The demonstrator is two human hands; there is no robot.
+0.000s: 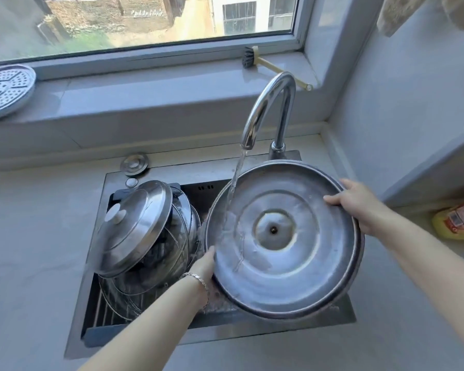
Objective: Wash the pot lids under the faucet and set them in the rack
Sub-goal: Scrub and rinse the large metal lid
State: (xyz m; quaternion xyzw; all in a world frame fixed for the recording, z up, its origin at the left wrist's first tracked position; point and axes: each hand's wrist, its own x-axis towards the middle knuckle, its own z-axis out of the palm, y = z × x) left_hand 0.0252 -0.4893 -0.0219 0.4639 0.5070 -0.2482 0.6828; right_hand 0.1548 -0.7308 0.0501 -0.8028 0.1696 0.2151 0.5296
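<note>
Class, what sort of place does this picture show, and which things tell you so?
Most likely a home kitchen: a faucet runs water over a steel pot lid held above a sink, and more lids lean in a rack inside it.

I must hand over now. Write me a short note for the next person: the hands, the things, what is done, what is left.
Left hand grips the large lid at its lower left rim; right hand grips its upper right rim.
The lid is tilted over the sink, underside up; water from the faucet runs over its left part.
Done: a lid with a white knob leans in the rack, other pieces behind it.
Left: finish the rinse, then set this lid in the rack.
</note>
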